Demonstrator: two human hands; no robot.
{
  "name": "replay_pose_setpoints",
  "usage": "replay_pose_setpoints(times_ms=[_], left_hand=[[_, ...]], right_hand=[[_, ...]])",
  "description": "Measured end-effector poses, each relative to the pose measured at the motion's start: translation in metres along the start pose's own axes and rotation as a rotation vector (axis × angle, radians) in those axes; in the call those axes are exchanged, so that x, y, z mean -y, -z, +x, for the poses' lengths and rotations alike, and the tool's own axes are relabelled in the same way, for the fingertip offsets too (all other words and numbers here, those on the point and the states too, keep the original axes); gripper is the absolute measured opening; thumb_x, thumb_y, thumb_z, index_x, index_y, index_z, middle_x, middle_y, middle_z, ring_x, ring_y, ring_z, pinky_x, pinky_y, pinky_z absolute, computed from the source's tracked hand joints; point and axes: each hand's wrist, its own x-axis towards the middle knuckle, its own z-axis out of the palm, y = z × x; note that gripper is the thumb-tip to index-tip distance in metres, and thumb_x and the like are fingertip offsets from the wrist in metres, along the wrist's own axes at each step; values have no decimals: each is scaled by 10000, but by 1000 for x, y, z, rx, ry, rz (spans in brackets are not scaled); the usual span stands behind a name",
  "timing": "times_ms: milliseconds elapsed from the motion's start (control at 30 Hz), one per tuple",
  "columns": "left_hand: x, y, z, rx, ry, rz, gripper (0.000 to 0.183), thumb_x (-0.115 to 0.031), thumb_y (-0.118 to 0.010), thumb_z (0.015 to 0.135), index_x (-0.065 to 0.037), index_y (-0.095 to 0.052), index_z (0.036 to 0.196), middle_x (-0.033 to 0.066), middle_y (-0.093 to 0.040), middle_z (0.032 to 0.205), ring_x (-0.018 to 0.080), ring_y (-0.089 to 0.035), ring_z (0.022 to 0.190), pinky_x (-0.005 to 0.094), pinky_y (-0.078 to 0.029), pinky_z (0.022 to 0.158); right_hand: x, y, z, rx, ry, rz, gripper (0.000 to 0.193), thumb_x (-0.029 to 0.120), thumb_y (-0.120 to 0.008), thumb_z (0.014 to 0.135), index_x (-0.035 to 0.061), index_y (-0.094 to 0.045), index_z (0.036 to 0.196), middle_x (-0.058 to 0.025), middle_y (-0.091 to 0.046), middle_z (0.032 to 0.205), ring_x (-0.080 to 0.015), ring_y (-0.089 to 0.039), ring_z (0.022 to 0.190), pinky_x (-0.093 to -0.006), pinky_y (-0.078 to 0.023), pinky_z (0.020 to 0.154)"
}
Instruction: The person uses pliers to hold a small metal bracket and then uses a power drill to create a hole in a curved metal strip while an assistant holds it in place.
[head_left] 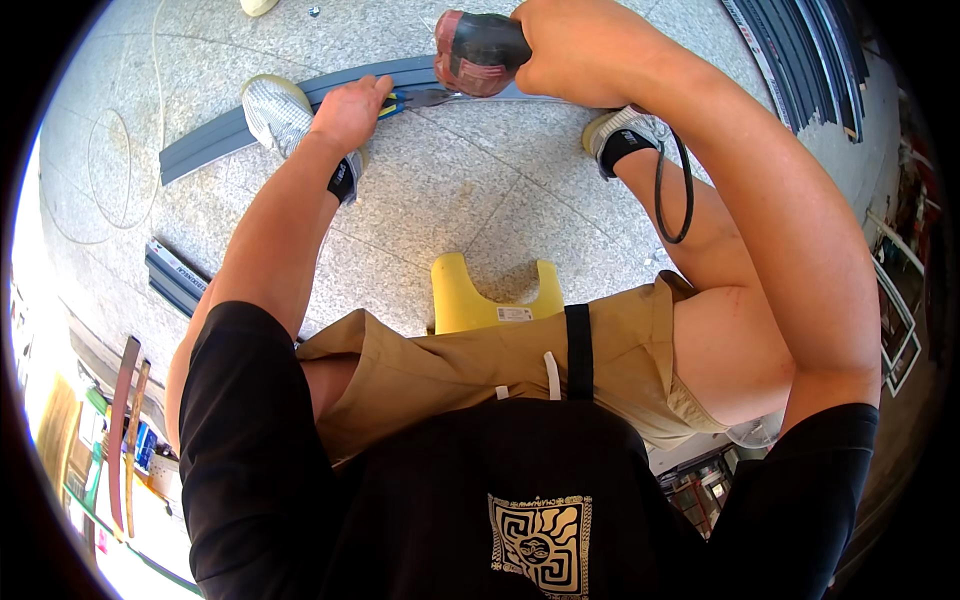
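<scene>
The grey profile (pixel 205 150) is lying across the floor (pixel 450 190) in front of the person, partly covered by the left shoe (pixel 275 108). Pliers (pixel 393 103) with yellow-and-blue handles are being grasped in the left hand (pixel 352 115), their tips being held at the near edge of the profile. A red-and-black power tool (pixel 480 55) is being gripped in the right hand (pixel 560 50) above that edge (its working end is being hidden by its body). The step in hand is judged to be tool work on the profile at the plier tips; a steady plier hold and careful alignment are being called for. Nearer the body, a yellow stool (pixel 455 285) is being straddled. At the right, further dark profiles (pixel 800 65) are being stored side by side. A possible container, a clear round object (pixel 757 431), is showing beside the right thigh; its contents cannot be made out.
</scene>
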Motion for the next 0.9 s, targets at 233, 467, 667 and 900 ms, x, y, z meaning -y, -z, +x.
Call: replay_pose_setpoints(times_ms=[233, 467, 667, 900], left_hand=[[-2, 1, 0, -4, 3, -15, 285, -14, -623, 966, -85, -583, 1239, 158, -689, 1135, 368, -727, 1091, 467, -606, 912], [-3, 2, -1, 7, 14, -11, 284, -11, -628, 960, -84, -585, 1231, 156, -693, 1127, 364, -733, 1074, 463, -610, 898], [-5, 4, 0, 13, 17, 12, 271, -28, -626, 968, -81, -580, 1230, 159, -696, 1121, 365, -740, 1057, 463, -617, 876], [-7, 6, -1, 38, 43, 19, 265, -34, -632, 971, -81, -577, 1227, 159, -697, 1124, 360, -741, 1064, 465, -619, 873]], right_hand=[[0, 3, -2, -3, 1, 16, 328, 257, -714, 818, -26, -803, 956, -299, -764, 985, -433, -760, 970, -496, -605, 905], [1, 6, -3, 6, -14, 10, 328, 261, -713, 816, -27, -802, 947, -299, -764, 980, -434, -760, 965, -495, -606, 901], [-3, 6, -5, 0, 48, 26, 330, 259, -710, 811, -33, -800, 936, -302, -762, 973, -436, -761, 956, -500, -606, 895], [0, 3, -1, 14, -9, -11, 327, 247, -700, 805, -40, -797, 928, -307, -758, 962, -438, -762, 949, -500, -607, 890]])
